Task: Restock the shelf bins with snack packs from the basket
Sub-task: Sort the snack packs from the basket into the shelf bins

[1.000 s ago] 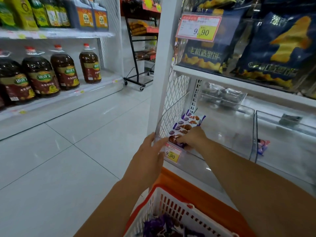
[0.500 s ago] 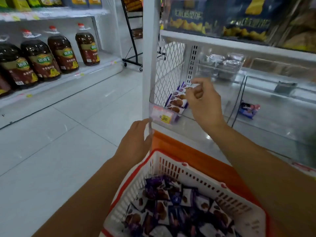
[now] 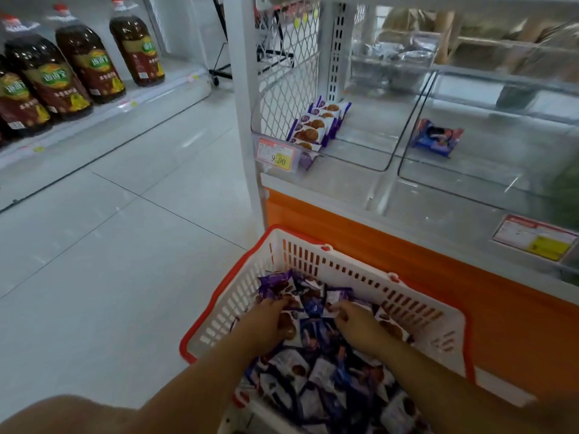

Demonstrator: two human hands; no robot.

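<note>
A white basket with an orange rim [image 3: 326,264] stands on the floor below the shelf, holding several purple snack packs [image 3: 316,383]. Both my hands are down inside it. My left hand [image 3: 266,327] curls its fingers round a pack at the pile's left side. My right hand [image 3: 357,324] pinches the edge of another pack in the middle. Above, the clear left shelf bin [image 3: 372,166] holds a short row of the same purple packs [image 3: 316,126] along its left wall.
A second clear bin [image 3: 488,183] to the right holds one blue pack [image 3: 437,137]. A 9.90 price tag [image 3: 275,153] hangs on the left bin's front. The white shelf post [image 3: 247,120] rises left of the bins. Oil bottles [image 3: 84,61] line the far-left shelf.
Both hands have come down from the shelf bin and post into the basket and taken hold of packs. The view has tilted down towards the basket.
</note>
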